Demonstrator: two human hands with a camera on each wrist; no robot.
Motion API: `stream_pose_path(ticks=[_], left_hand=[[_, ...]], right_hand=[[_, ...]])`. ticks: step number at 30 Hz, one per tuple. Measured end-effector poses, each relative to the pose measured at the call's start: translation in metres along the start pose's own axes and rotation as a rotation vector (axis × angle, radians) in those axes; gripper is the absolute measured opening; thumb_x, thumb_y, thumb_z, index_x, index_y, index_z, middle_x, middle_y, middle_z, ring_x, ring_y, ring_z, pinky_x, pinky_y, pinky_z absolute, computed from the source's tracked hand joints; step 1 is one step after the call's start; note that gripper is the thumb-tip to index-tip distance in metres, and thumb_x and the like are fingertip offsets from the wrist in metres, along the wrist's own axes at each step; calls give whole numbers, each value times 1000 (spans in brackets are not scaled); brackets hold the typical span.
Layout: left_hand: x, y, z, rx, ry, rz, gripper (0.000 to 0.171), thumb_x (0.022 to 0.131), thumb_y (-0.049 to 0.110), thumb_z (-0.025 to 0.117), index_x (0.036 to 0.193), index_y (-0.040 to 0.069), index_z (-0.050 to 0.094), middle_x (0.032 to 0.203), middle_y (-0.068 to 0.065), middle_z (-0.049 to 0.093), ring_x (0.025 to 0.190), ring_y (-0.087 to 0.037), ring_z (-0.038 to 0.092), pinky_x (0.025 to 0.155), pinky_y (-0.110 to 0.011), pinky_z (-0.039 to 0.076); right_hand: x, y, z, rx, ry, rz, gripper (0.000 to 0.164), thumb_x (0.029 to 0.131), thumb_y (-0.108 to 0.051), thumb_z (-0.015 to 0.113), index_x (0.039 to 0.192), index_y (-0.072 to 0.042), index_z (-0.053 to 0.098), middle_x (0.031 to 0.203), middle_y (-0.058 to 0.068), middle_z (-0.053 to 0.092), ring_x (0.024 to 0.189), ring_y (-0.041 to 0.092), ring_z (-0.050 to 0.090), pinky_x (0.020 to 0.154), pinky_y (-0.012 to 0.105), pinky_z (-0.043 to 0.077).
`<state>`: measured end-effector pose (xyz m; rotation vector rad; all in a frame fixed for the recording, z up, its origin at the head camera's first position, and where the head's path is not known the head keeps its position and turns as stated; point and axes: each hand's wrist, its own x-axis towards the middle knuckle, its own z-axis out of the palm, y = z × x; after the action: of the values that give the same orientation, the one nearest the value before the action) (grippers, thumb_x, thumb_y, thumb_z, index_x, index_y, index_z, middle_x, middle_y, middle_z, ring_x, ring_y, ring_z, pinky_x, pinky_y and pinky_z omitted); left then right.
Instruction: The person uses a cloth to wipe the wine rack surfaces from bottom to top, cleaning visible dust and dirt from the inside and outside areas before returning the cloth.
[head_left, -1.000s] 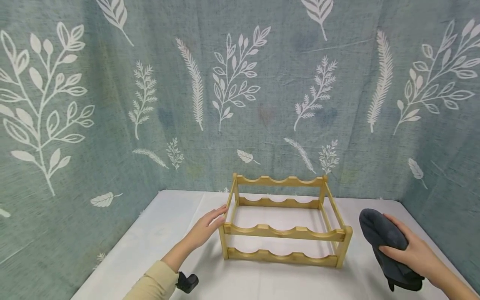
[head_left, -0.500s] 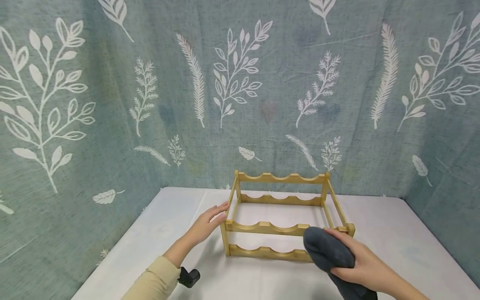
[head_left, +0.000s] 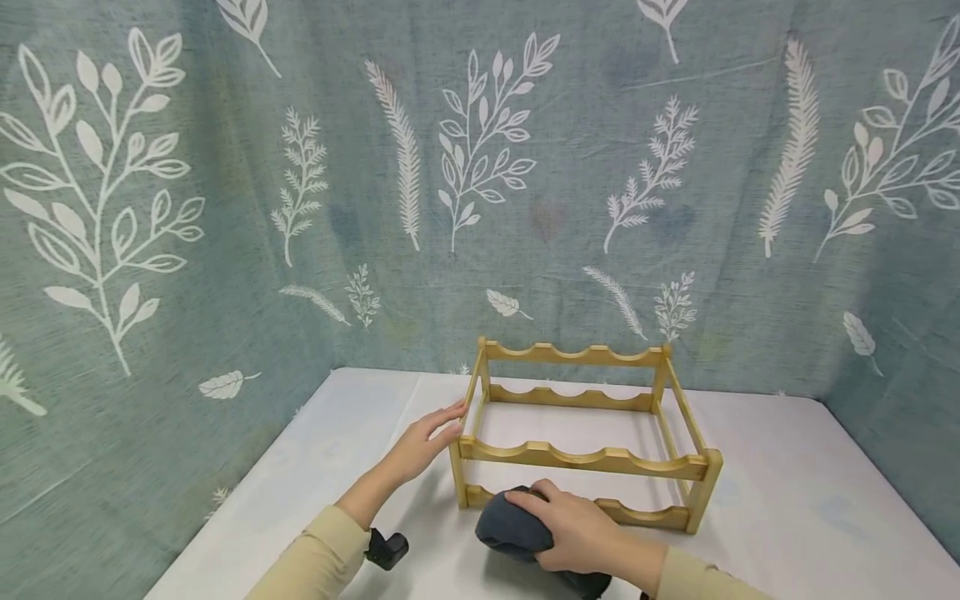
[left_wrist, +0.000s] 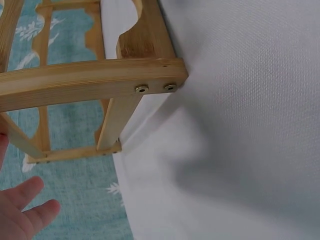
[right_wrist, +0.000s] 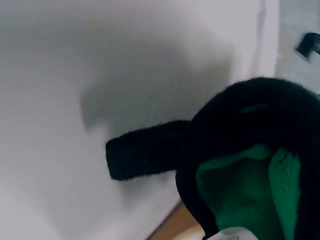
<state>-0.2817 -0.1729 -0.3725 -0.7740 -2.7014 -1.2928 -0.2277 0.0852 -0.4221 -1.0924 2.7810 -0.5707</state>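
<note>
A wooden wine rack (head_left: 542, 452) with scalloped rails stands on the white table. My left hand (head_left: 420, 446) rests at its left upper side rail, fingers loosely extended; several fingertips (left_wrist: 31, 190) show beside the rack in the left wrist view. In front of the rack, my right hand (head_left: 581, 533) grips a dark grey cloth oven mitt (head_left: 508, 527), thumb and fingers curled round it. Up close in the right wrist view, the mitt (right_wrist: 270, 102) shows its dark-bound opening, a green-looking lining (right_wrist: 240, 192) and a hanging loop (right_wrist: 147, 150). Its lower end is partly hidden under my right hand in the head view.
White cloth covers the table (head_left: 787, 475). A teal curtain (head_left: 555, 208) with white leaf prints encloses the back and sides. A black device (head_left: 387, 550) sits at my left wrist.
My right hand has carried the oven mitt leftward from the rack's right side to in front of it, and lower. My left hand has stayed at the rack while the head view shifted slightly.
</note>
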Motion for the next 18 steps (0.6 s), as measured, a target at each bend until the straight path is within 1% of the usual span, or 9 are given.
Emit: stream_pose_path(ticks=[2,5,7,9,12,14,18], left_hand=[[0,1,1,-9,-8,1,40,96,15,45,133,-2,45,143,-17,36,132,-36,30,106,-53,24],[0,0,2,-24,-14,-6,40,97,17,44,133,-1,44,143,-16,35,133,-34,29,106,-52,24],[0,-1,3,-27,-14,-12,41,97,18,44,134,0,44,143,-15,35,133,-33,29,106,-52,25],[0,-2,3,-27,-11,-17,41,97,18,44,134,0,43,143,-15,35,133,-33,29,106,-52,25],[0,-2,4,-23,-6,-19,42,97,18,44,134,0,43,143,-14,35,133,-32,30,106,-51,25],[0,-1,4,-21,-1,-18,42,97,18,44,134,-1,43,143,-14,36,133,-32,30,107,-50,25],[0,0,3,-9,10,-18,41,97,18,44,134,0,43,143,-14,36,133,-31,30,107,-50,25]], right_hand=[[15,-6,8,-54,-19,-13,76,72,-27,75,138,-33,38,123,5,48,92,13,57,66,27,48],[33,-12,19,-122,-29,-38,76,71,-29,77,137,-33,39,122,5,48,91,12,58,68,27,48],[41,-15,25,-153,-37,-32,75,70,-31,77,135,-34,41,122,6,48,87,12,59,68,27,48],[46,-17,30,-160,-49,-12,73,70,-32,78,134,-35,43,123,7,47,85,15,60,69,28,49],[48,-17,33,-151,-63,45,70,69,-33,78,131,-36,46,126,9,44,85,20,60,71,31,49],[46,-16,33,-135,-60,79,68,69,-32,78,130,-35,49,126,10,43,87,22,59,73,33,49],[37,-10,29,-82,-48,130,63,67,-28,78,126,-30,54,115,9,46,87,19,57,71,31,49]])
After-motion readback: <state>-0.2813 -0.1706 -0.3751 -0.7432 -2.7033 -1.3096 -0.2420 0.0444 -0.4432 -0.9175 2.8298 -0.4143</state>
